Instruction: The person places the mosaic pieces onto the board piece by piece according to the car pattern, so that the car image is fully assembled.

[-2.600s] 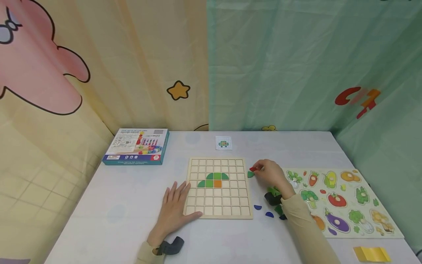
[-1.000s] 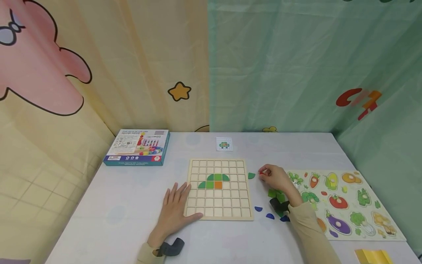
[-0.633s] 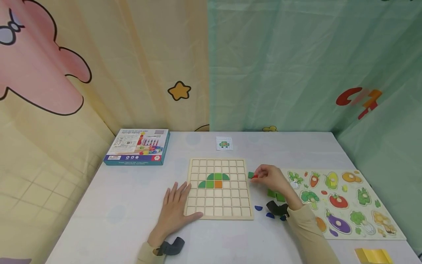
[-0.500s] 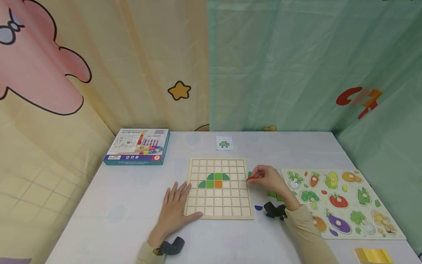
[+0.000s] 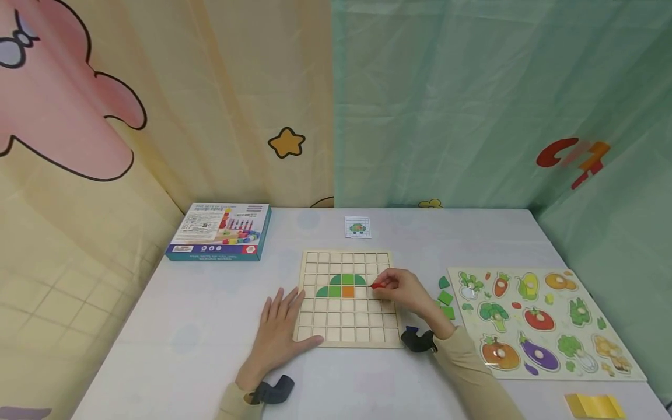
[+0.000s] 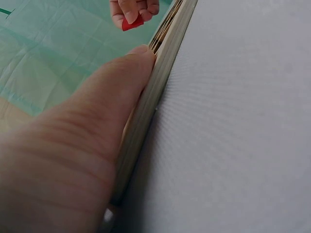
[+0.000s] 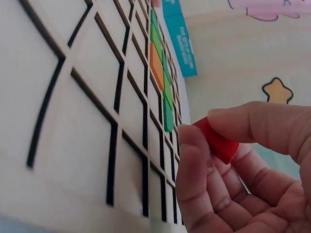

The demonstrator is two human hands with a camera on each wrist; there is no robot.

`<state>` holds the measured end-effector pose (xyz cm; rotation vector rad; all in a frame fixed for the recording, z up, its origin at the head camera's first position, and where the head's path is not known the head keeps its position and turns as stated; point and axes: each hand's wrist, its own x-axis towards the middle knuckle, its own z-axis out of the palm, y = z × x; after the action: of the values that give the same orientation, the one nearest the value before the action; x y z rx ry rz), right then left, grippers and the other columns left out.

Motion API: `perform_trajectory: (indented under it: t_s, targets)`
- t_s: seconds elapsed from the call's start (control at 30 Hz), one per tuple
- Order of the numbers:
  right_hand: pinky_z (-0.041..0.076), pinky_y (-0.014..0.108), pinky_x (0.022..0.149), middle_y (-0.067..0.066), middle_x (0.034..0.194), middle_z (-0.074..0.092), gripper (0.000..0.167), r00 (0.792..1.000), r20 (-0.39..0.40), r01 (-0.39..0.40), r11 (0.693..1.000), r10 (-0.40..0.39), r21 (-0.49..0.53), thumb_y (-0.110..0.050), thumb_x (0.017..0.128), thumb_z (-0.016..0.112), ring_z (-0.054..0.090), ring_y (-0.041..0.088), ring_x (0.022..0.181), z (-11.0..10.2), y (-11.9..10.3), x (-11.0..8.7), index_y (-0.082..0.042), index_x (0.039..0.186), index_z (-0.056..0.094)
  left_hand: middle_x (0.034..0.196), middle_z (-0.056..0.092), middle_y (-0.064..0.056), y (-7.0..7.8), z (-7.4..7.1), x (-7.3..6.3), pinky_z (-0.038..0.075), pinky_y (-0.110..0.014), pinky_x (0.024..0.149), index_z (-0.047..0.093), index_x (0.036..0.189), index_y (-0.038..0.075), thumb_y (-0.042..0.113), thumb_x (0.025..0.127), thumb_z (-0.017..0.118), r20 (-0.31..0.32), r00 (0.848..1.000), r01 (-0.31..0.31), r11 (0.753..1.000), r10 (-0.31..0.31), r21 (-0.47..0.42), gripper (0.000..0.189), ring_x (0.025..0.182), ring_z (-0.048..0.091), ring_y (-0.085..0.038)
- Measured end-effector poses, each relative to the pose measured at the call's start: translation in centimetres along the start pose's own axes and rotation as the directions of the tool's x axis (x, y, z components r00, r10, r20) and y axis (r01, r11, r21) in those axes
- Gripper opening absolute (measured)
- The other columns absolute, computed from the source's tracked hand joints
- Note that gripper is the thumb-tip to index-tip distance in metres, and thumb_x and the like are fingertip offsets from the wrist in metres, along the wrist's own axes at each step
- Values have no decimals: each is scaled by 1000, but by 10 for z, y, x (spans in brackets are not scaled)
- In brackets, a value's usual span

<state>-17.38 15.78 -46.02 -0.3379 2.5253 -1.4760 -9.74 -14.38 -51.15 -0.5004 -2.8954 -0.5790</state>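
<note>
My right hand [image 5: 401, 290] pinches a small red tile [image 7: 218, 141] between thumb and fingertips, above the right part of the wooden grid board [image 5: 315, 321]. Green tiles [image 5: 335, 291] and one orange tile [image 5: 347, 291] sit together in the board's cells. My left hand [image 5: 280, 329] lies with its fingers spread along the board's left edge. In the left wrist view, its thumb [image 6: 116, 80] rests against the board's rim. The same red tile [image 6: 132, 24] shows at the top of that view.
Loose green tiles [image 5: 445, 298] and a partly hidden blue tile [image 5: 412, 329] lie right of the board. Beyond them is a vegetable puzzle board [image 5: 511, 326]. A pattern card [image 5: 358, 227] lies behind the grid, a flat box [image 5: 217, 232] at back left, a yellow block [image 5: 595, 406] front right.
My right hand has carried the red tile left, from beside the board to above its right columns. More loose green tiles are uncovered on the right. The left hand has stayed put.
</note>
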Motion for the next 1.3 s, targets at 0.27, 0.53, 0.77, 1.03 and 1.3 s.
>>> perform_trajectory:
  t_s: [0.27,0.53,0.77,1.03,1.3]
  targets:
    - [46,26,58,-3,71,60,13,997,-5,79,994,-79,-82,-9,77,77,55,13,62,15,-8,5,-8,79,65,152,28,-11,0,0,1,2,-52,112,30,149,8,71,74,61,-2,1000,-3,1000,3,-1,102,141,9,-35]
    - [41,26,53,-7,67,58,13,993,-17,109,981,-113,-160,-13,76,79,48,13,57,22,-11,9,-12,75,67,153,27,-10,-1,1,0,2,-52,112,29,149,9,73,74,58,3,1000,1,1000,-1,16,103,141,9,-35]
    - [42,28,54,-7,68,60,9,996,-13,89,977,-93,-193,-11,79,77,49,13,57,27,-12,10,-13,75,69,153,27,-11,-1,2,0,2,-52,112,29,149,9,72,75,59,-3,1000,-8,1000,8,6,103,141,9,-35]
    - [43,28,54,-8,70,62,5,997,-51,33,957,-50,-289,-13,83,73,50,10,59,29,-16,11,-14,78,73,152,28,-11,-2,3,0,3,-52,112,30,149,8,73,74,59,-9,1000,-5,1000,5,15,103,141,10,-36]
    - [43,27,53,-11,67,61,10,994,-63,57,912,-90,-407,-17,83,74,51,6,58,30,-16,11,-17,74,71,152,28,-11,-1,2,0,3,-52,112,30,149,8,73,74,59,-2,1000,-1,1000,1,7,103,141,9,-35]
